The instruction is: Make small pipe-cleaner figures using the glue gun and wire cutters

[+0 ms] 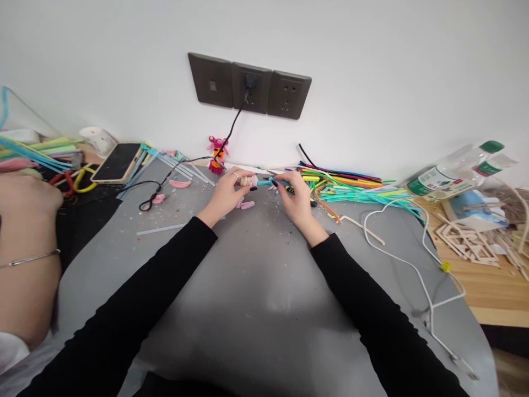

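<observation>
My left hand [225,193] pinches a small fuzzy cream-and-pink piece [249,181], apparently made of pipe cleaner, above the grey mat. From its right end a light blue pipe cleaner [263,182] extends into my right hand [298,202], whose thumb and index finger are closed on it. Exactly how the two join is too small to tell. Pink fuzzy pieces [247,205] lie just below my left fingers. Behind that hand stands a small red, orange and pink figure [216,155]. Black-and-yellow handles [290,190] are partly hidden by my right hand.
Colourful pipe cleaners [355,184] lie along the wall. A white cable [407,264] loops over the grey mat [248,309] at right, near plastic bottles [450,173] and wooden pieces [467,242]. At left are a phone [118,161], scissors [85,179], a paper cup [97,140] and another person's arm [28,237].
</observation>
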The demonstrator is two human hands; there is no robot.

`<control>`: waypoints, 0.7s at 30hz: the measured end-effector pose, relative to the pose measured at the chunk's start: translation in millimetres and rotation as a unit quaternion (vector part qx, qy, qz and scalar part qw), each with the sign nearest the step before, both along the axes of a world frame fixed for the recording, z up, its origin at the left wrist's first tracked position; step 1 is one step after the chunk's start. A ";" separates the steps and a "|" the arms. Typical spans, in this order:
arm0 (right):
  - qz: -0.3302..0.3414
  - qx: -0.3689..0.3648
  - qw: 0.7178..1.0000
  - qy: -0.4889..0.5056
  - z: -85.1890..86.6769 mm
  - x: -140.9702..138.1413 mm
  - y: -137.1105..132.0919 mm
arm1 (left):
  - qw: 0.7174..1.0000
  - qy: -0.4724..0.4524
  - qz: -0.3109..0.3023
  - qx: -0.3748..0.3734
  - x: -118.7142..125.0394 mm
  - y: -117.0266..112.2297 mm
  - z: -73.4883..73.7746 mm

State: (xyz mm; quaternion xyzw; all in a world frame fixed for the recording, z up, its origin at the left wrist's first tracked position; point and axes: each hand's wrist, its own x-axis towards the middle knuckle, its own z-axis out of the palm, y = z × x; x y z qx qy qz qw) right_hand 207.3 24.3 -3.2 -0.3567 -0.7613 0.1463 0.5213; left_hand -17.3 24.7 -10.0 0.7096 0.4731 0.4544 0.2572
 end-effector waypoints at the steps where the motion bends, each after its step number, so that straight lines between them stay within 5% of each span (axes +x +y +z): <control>1: 0.003 -0.001 1.000 0.000 0.2 0.1 0.2 | 1.000 0.000 -0.010 -0.004 1.5 -1.1 0.4; 21: 0.062 0.018 0.997 -0.033 -3.4 -4.4 -2.3 | 0.998 0.008 -0.053 0.026 8.3 -10.7 3.6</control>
